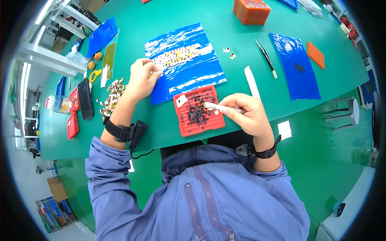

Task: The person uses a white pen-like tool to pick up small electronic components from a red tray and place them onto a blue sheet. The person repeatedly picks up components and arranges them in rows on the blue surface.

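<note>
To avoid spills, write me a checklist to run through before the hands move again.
1. Right hand gripping the slim white tool: ok.
2. Left hand pinching one of the small white-and-yellow parts: cannot tell.
3. Square red plastic tray fully on the green table: ok.
4. Tiny black parts spread evenly in the tray: not ok, heaped.
5. Slender metal tweezers clear of both hands: ok.

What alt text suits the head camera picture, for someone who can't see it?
A person's right fingers hold a slim white item over a red tray of small black parts on a green table. The left fingers are beside small pale pieces on a blue sheet.
</note>
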A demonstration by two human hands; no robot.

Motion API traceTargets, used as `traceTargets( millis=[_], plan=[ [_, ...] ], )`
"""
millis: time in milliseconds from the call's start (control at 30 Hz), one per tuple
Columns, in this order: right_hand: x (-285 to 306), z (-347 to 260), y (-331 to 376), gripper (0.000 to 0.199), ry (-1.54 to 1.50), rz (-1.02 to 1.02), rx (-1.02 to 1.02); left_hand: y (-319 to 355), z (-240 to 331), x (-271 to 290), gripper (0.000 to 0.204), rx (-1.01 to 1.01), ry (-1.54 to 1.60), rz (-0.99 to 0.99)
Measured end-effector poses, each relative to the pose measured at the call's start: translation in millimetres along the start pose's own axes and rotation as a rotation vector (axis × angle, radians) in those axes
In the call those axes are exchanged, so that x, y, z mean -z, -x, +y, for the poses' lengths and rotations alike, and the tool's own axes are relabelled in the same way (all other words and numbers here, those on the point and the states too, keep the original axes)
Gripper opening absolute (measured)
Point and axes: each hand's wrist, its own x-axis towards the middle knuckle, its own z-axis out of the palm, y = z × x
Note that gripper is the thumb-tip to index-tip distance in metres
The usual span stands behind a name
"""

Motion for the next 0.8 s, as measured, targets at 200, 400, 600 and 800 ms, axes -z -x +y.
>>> traceTargets(
  millis=[200,400,600,800],
  plan=[
    [-0.3,-0.9,0.4,0.008,0.014,-0.005,0.007,-2.4,1.2,-1.9,0.013,0.041,-0.026,0.0],
    [-1.5,2.9,-0.3,0.008,0.009,0.004,0.029,-1.7,5.1,1.7,0.019,0.022,-0.081,0.059],
    [-3.9,4.3,0.6,0.008,-0.021,0.017,0.023,2.9,-17.8,48.8,0.018,-0.031,0.057,0.078],
    [-5.8,3.9,0.8,0.008,-0.035,0.022,0.017,53.9,-29.0,80.3,0.014,0.093,-0.048,-0.251]
  ],
)
